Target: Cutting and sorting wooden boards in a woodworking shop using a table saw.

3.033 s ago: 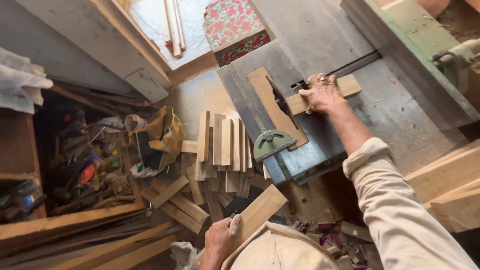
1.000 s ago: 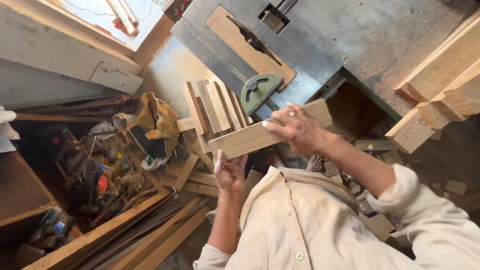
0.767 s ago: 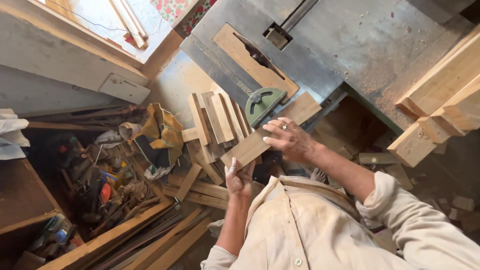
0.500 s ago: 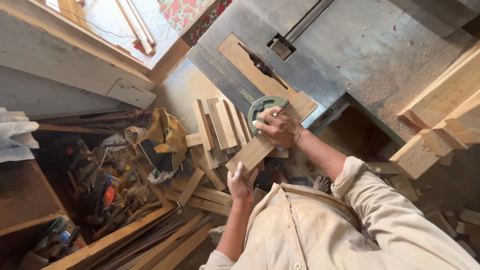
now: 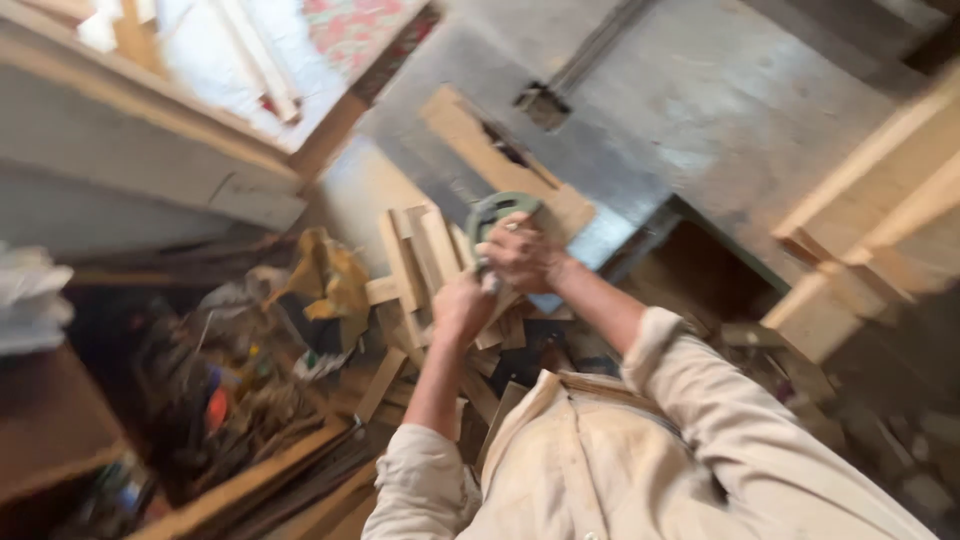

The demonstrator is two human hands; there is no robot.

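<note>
Raised since before, both hands (image 5: 495, 275) clamp a plank (image 5: 497, 318) beside the wood stack (image 5: 415, 255).

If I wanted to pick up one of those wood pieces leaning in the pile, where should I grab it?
Probably by the top end of an upright wooden piece, coming from above. The pieces lean side by side with their lower ends buried in the scrap pile, so only the tops stand free. The picture is blurred, so edges are hard to judge.

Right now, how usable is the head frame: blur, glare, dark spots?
Head view: heavy motion blur throughout, so both hands, left and right, and the pale wooden board between them smear together. The bright window opening at top left is washed out; the cluttered shelf corner at lower left sinks into shadow.
</note>
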